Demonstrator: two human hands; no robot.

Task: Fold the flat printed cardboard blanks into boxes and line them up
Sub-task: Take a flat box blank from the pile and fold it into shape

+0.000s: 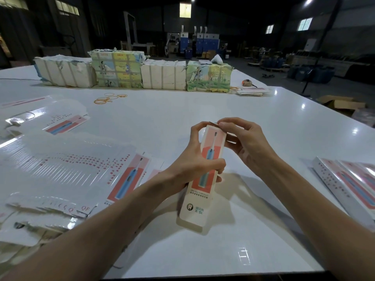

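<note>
At centre frame I see the toothbrush box (205, 175) held up off the white surface (182, 118). My left hand (194, 165) is wrapped around its middle; my right hand (241, 142) pinches the top flap. Flat printed blanks (81, 169) fan across the left, finished boxes (349, 185) line the right edge, and wrapped bundles (129, 71) sit across the upper middle.

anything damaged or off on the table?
Yes: the wrapped bundles at the far edge, especially the leftmost white one, have torn, ragged paper. Rubber bands lie loose in front of them. The box held by both hands looks intact.
</note>
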